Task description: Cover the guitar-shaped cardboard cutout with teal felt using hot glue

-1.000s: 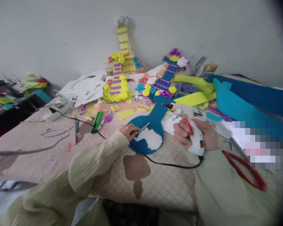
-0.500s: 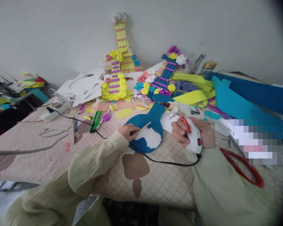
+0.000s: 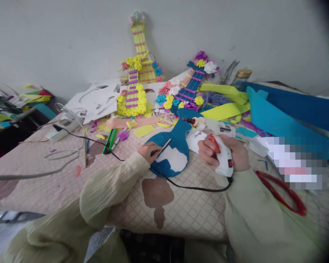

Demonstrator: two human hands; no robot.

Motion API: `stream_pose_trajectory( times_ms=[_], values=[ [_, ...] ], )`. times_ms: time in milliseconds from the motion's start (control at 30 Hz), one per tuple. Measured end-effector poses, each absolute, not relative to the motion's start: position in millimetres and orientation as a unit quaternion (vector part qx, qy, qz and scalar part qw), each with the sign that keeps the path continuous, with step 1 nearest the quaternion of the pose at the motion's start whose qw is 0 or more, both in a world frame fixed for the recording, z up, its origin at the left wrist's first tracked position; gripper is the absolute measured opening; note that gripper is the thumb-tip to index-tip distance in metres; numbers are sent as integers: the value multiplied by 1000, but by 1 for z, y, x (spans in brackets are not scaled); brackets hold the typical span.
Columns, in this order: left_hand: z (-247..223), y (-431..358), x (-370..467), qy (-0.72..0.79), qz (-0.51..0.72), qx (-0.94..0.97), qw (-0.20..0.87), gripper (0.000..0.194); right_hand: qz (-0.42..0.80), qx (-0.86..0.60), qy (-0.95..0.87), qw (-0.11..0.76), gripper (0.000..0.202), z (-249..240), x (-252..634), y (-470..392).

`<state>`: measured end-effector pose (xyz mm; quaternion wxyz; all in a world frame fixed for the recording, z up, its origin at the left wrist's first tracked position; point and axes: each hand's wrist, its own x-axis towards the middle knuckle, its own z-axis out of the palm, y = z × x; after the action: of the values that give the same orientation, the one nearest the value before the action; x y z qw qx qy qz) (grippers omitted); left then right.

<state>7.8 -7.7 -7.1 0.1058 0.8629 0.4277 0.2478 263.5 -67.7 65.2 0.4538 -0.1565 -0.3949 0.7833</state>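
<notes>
On the table lies a blue guitar-shaped cutout (image 3: 178,133) with a white patch on its rounded body. My left hand (image 3: 148,151) is closed in a pinch on a thin wooden stick (image 3: 166,144), held over the body of the cutout. My right hand (image 3: 222,151) is wrapped round a white hot glue gun (image 3: 224,160), fingers at its red trigger. The gun's dark nozzle points left, above the neck of the cutout. From its handle a black cord (image 3: 192,189) runs left, passing by the lower edge of the cutout.
Decorated paper guitars, one yellow (image 3: 132,91) and one blue (image 3: 192,86), stand at the back. Red-handled scissors (image 3: 282,193) lie right of my right hand. A green cutter (image 3: 111,140), paper scraps and a white power strip (image 3: 65,128) are on the left. Blue sheets (image 3: 287,113) fill the right rear.
The wooden stick in my left hand has tilted more upright, its tip shifting left. The glue gun is almost where it was; the whole view has shifted slightly.
</notes>
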Motion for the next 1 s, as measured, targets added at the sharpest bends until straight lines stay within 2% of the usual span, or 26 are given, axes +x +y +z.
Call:
stream_pose_trajectory(
  times_ms=[133, 567, 1000],
  values=[
    [-9, -7, 9, 412, 245, 873, 89, 30, 784, -159, -394, 454, 25, 65, 263, -68],
    [3, -7, 17, 410, 209, 883, 91, 25, 786, -148, -399, 449, 26, 68, 259, -68],
    [2, -8, 21, 412, 199, 886, 76, 27, 786, -147, -397, 451, 27, 69, 256, -68]
  ],
)
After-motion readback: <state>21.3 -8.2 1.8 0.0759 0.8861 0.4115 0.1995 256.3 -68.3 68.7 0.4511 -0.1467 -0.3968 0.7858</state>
